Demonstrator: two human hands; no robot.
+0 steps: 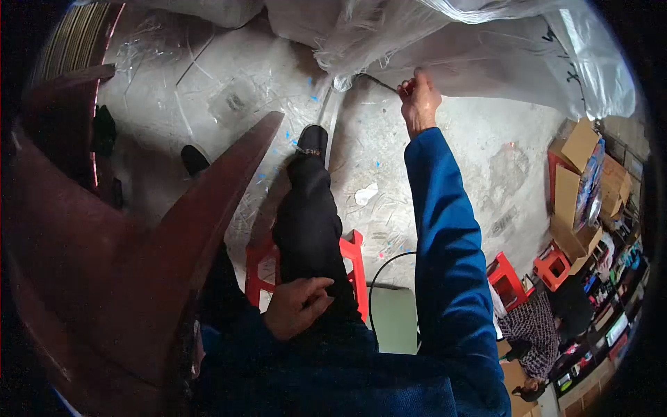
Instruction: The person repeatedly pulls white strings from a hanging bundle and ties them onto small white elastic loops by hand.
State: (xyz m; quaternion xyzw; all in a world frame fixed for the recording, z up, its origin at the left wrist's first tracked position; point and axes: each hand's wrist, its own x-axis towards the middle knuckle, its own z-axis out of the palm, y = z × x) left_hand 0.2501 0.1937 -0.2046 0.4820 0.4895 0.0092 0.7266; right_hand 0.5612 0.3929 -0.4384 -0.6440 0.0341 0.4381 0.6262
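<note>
My right hand (pixel 420 103) reaches forward at the lower edge of a large translucent white plastic sack (pixel 479 59). Its fingers are curled closed, and what they hold, if anything, is hidden. A thin dark cord or edge (pixel 375 82) runs from under the sack to the fingers. My left hand (pixel 299 307) rests over my thigh near my lap, with thumb and index finger loosely bent and a little apart. Nothing shows in it. Frayed white strands (pixel 344 62) hang from the sack to the left of my right hand.
A dark red panel (pixel 139 257) rises close on my left. I sit over a red stool (pixel 356 271). Plastic scraps and white paper (pixel 366 194) litter the concrete floor. At right are cardboard boxes (pixel 566 187), red stools (pixel 509 281) and another person (pixel 535 333).
</note>
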